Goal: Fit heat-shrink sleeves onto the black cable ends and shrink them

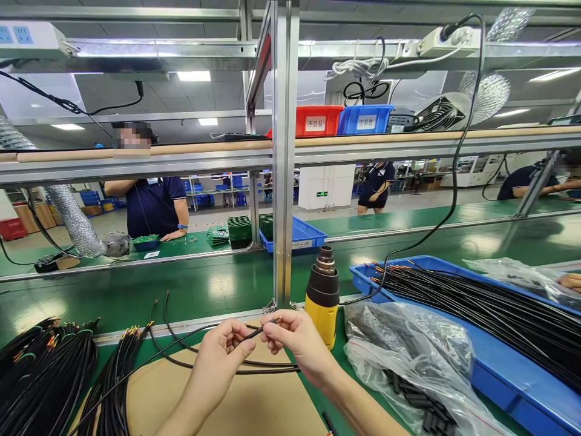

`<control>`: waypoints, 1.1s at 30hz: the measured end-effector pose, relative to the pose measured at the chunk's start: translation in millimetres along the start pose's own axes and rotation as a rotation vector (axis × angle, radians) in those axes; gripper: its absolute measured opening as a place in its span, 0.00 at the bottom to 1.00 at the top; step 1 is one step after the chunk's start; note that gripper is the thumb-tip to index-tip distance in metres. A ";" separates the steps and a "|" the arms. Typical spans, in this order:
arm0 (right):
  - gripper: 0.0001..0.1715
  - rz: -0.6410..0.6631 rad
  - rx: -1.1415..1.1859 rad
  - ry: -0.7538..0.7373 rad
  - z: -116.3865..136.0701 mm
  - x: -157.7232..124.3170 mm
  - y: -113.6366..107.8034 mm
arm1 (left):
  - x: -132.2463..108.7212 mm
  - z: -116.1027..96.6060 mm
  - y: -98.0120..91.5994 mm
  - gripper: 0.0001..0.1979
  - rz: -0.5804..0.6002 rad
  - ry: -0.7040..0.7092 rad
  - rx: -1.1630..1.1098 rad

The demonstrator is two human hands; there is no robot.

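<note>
Left hand point(221, 352): fingers pinching black cable point(255, 332) | right hand point(297, 339): fingers pinching its end | both angled inward

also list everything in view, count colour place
held cable: 1, black, centre
cable bundles: 2+, black, left
sheet: 1, tan, front
heat gun: 1, yellow-black, centre-right
cable tray: 1, blue, right
tray cables: many, black, right
bags: 2+, clear, right
tubes: many, black, front bag
bins: 2, red and blue, shelf
circuit boards: many, green, beyond
metal frame: 1, silver, centre
ducts: 2+, silver, left, upper right
power strips: 2+, white, top
people: 3+, navy-topped, background
left fingers: 1 set, on cable
right fingers: 1 set, on cable
</note>
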State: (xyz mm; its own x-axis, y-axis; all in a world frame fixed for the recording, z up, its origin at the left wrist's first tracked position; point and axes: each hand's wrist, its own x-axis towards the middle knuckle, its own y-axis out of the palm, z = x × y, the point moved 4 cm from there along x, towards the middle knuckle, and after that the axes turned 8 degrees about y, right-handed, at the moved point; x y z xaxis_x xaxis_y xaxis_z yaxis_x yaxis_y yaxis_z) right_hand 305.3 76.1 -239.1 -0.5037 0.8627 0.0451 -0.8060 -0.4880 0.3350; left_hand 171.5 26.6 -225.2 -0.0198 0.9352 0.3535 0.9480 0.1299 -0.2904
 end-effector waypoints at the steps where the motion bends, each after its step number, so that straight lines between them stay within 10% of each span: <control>1: 0.14 -0.010 -0.005 -0.008 0.0 -0.5 0.8 | -1.3 -1.7 0.5 0.05 -0.011 0.011 0.031; 33: 0.07 -0.032 -0.096 -0.107 15.3 -10.3 13.6 | -5.7 -7.9 1.4 0.12 0.053 0.116 0.289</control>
State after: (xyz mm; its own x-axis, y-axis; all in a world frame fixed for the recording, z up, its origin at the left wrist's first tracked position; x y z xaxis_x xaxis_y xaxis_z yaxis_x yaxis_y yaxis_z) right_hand 304.2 62.6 -220.6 -0.4454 0.8848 0.1373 -0.8498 -0.4660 0.2463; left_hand 175.6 18.9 -220.6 0.0788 0.9016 0.4254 0.8170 0.1861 -0.5457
